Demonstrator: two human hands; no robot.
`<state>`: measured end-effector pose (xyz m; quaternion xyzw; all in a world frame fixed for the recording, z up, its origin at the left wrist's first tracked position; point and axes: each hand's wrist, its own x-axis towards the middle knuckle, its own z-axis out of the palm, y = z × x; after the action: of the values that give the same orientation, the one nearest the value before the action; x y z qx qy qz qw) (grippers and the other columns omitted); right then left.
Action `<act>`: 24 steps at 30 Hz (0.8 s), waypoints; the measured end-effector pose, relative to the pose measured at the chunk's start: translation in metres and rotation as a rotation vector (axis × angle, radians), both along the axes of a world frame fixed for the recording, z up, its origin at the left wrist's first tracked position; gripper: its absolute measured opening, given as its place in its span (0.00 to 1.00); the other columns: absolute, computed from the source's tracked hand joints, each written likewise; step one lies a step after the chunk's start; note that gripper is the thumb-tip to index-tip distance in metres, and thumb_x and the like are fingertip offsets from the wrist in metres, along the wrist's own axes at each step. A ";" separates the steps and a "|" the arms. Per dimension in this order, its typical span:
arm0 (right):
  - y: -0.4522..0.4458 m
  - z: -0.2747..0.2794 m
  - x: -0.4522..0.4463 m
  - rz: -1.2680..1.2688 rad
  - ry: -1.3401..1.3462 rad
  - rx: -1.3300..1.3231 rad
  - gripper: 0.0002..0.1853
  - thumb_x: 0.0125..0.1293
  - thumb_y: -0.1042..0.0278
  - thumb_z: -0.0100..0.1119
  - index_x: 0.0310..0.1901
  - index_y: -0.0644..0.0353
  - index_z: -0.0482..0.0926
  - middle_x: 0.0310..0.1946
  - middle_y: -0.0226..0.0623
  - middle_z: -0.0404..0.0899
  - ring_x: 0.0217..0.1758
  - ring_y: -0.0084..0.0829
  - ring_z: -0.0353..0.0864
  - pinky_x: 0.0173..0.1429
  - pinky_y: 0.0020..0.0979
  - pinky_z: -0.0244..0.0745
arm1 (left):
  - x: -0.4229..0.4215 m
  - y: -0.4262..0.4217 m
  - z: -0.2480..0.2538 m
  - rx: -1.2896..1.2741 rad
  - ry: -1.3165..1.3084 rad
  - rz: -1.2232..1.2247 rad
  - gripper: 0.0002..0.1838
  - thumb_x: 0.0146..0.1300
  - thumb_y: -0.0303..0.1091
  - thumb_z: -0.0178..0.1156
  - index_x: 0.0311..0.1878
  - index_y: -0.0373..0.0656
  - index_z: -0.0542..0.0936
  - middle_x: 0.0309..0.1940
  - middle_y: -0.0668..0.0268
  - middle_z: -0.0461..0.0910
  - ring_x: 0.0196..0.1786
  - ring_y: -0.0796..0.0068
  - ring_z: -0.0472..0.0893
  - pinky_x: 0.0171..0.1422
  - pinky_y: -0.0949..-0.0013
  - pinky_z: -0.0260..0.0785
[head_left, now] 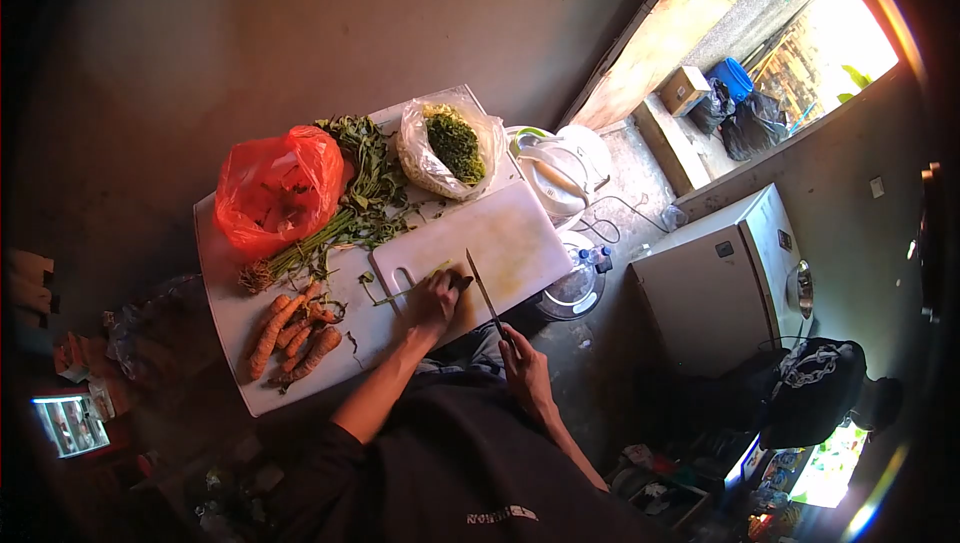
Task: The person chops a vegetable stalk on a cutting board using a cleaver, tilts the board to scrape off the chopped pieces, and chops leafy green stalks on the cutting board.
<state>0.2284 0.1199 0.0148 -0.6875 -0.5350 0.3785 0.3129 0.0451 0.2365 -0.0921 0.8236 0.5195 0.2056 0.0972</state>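
My left hand (437, 299) is closed over the white cutting board (525, 228), with thin green stems (388, 297) trailing out of it to the left. A small dark bit shows at its fingertips; the rest of what it holds is hidden. In my right hand (525, 368) is the handle of a long knife (483, 286), its blade slanting up over the board just right of my left hand. Left of the board lies a bunch of leafy greens (372, 178) with roots. Several carrots (290, 335) rest at the table's near left.
On the white table (222, 288) stand a red plastic bag (275, 188) and a clear bag of chopped greens (455, 148). Beyond its right edge are white appliances (555, 178) with a cable. A white fridge (700, 278) stands further right; another person (820, 393) is at lower right.
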 end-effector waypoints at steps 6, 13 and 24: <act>0.003 -0.003 0.000 -0.007 0.011 -0.011 0.17 0.74 0.62 0.58 0.60 0.58 0.77 0.25 0.46 0.77 0.29 0.20 0.71 0.35 0.31 0.71 | 0.002 0.002 -0.025 0.052 -0.006 0.077 0.12 0.63 0.30 0.52 0.45 0.44 0.82 0.52 0.54 0.78 0.56 0.52 0.78 0.61 0.56 0.71; 0.006 -0.013 0.002 -0.013 -0.002 -0.022 0.17 0.74 0.63 0.58 0.60 0.58 0.78 0.28 0.45 0.81 0.31 0.19 0.72 0.36 0.30 0.72 | 0.001 -0.001 -0.025 -0.081 -0.076 0.021 0.11 0.65 0.32 0.51 0.44 0.39 0.81 0.61 0.50 0.75 0.65 0.48 0.73 0.68 0.52 0.67; 0.022 -0.018 -0.002 0.005 0.023 -0.061 0.18 0.75 0.61 0.56 0.61 0.59 0.77 0.26 0.47 0.79 0.29 0.21 0.73 0.36 0.32 0.73 | 0.001 0.000 -0.023 0.022 -0.040 0.022 0.08 0.60 0.33 0.54 0.35 0.42 0.81 0.57 0.52 0.77 0.59 0.50 0.76 0.64 0.53 0.70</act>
<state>0.2261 0.1420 -0.0029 -0.6910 -0.5213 0.4034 0.2967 0.0465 0.2365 -0.1154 0.8146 0.5242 0.2287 0.0962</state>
